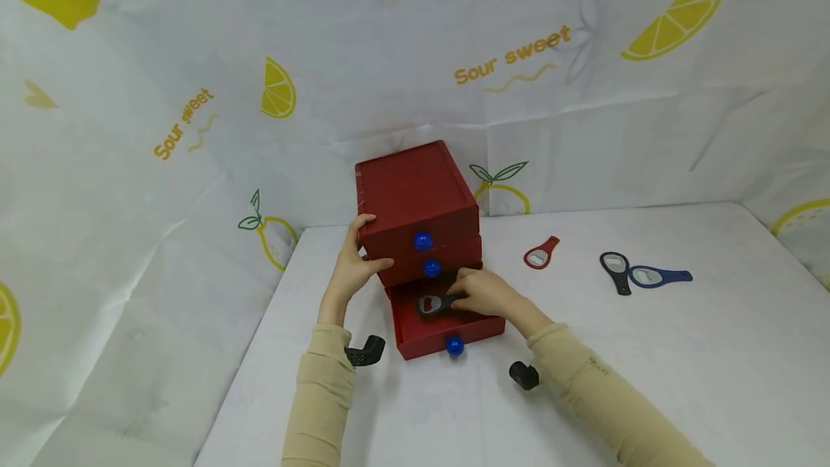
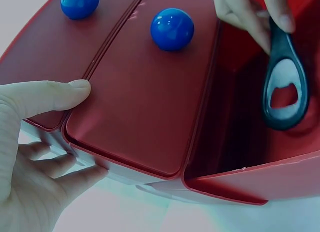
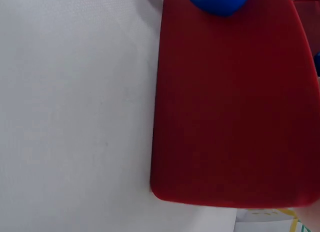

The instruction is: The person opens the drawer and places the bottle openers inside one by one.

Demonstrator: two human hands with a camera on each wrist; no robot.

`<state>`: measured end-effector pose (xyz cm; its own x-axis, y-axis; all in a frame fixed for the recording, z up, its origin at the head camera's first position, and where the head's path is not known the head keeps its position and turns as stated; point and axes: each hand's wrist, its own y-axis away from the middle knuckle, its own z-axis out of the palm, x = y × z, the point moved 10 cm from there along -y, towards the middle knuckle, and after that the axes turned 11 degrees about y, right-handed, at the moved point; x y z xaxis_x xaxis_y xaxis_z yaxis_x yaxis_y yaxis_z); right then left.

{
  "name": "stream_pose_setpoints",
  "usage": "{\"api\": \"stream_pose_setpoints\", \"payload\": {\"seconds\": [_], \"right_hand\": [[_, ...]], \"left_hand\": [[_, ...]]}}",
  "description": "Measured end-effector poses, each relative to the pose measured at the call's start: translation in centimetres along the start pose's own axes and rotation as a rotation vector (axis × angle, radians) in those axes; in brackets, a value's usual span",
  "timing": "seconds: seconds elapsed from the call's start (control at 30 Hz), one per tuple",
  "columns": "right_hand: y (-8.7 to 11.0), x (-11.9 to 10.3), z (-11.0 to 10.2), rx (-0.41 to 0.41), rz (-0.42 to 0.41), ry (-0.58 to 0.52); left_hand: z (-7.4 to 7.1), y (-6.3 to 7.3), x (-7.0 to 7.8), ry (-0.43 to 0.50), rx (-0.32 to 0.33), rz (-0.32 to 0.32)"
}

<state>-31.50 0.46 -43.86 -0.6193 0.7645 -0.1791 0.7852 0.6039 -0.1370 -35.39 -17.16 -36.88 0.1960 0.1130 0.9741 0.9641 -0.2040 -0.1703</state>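
Observation:
A red drawer cabinet [image 1: 415,193] with blue knobs stands on the table, its bottom drawer [image 1: 415,348] pulled out. My left hand [image 1: 349,272] grips the cabinet's left side. In the left wrist view its thumb [image 2: 75,94] presses on the front and the fingers lie along the side. My right hand [image 1: 486,292] reaches into the drawer and pinches the handle of a dark bottle opener [image 2: 272,114], whose metal head points left in the head view. In the right wrist view the drawer front [image 3: 235,117] hides most of that hand.
To the right of the cabinet lie a red bottle opener [image 1: 538,258], a black bottle opener [image 1: 619,281] and a blue bottle opener [image 1: 671,278], the last two side by side. A white lemon-print sheet [image 1: 402,56] hangs behind the white table [image 1: 583,380].

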Motion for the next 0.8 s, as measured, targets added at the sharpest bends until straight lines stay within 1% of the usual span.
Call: {"api": "stream_pose_setpoints", "payload": {"seconds": [0.13,0.27,0.5,0.6,0.8], "right_hand": [[-0.1,0.0,0.7,-0.013,0.025,0.080],[-0.1,-0.2,0.9,0.007,0.010,0.132],[-0.2,-0.2,1.0,0.026,0.020,0.154],[-0.2,-0.2,1.0,0.031,0.017,0.165],[-0.2,-0.3,0.9,0.029,0.019,0.172]], "left_hand": [[-0.1,-0.3,-0.6,-0.024,0.001,0.019],[-0.1,-0.1,-0.4,-0.014,0.004,0.005],[0.4,0.6,1.2,0.013,-0.010,-0.030],[0.6,0.8,1.5,0.002,-0.011,-0.037],[0.5,0.8,1.4,0.007,-0.006,-0.038]]}}
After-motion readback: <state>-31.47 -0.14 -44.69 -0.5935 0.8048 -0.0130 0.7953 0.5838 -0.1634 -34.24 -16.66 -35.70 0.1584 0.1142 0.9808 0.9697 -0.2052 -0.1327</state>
